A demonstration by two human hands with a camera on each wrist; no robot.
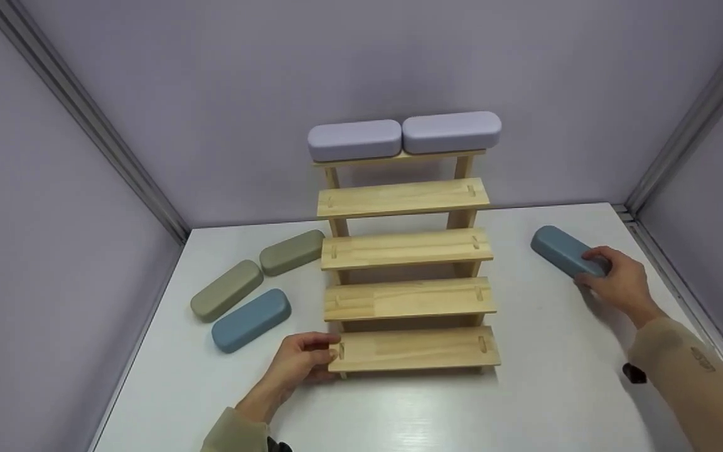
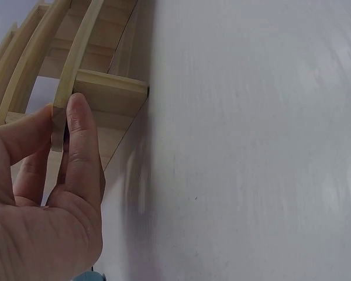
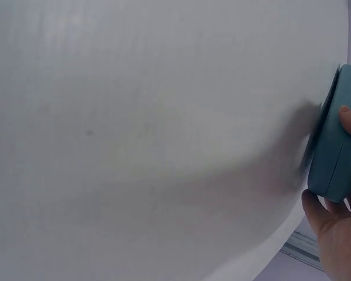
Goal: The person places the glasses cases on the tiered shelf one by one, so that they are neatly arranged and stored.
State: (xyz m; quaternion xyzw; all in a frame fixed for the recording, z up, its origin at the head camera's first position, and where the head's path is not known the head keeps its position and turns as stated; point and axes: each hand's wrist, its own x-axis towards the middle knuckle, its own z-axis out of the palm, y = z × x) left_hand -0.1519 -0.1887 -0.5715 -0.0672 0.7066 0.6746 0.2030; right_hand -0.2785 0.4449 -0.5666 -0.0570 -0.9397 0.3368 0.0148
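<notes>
A stepped wooden display rack (image 1: 408, 251) stands mid-table. My left hand (image 1: 302, 361) pinches the left end of its lowest shelf, thumb above and fingers below; the left wrist view shows the same hand (image 2: 58, 175) at the shelf's edge (image 2: 73, 70). Over on the right, my right hand (image 1: 622, 282) grips the near end of a blue glasses case (image 1: 559, 248). In the right wrist view, a seam runs along this case (image 3: 339, 134), with fingers and thumb on it. Whether it touches the table there is hard to tell.
Two lilac glasses cases, a left one (image 1: 355, 139) and a right one (image 1: 451, 132), lie on the top shelf. Left of the rack lie two olive cases (image 1: 226, 292) (image 1: 292, 252) and another blue case (image 1: 251, 320). Pale walls (image 1: 242, 94) enclose the white table (image 1: 399, 414).
</notes>
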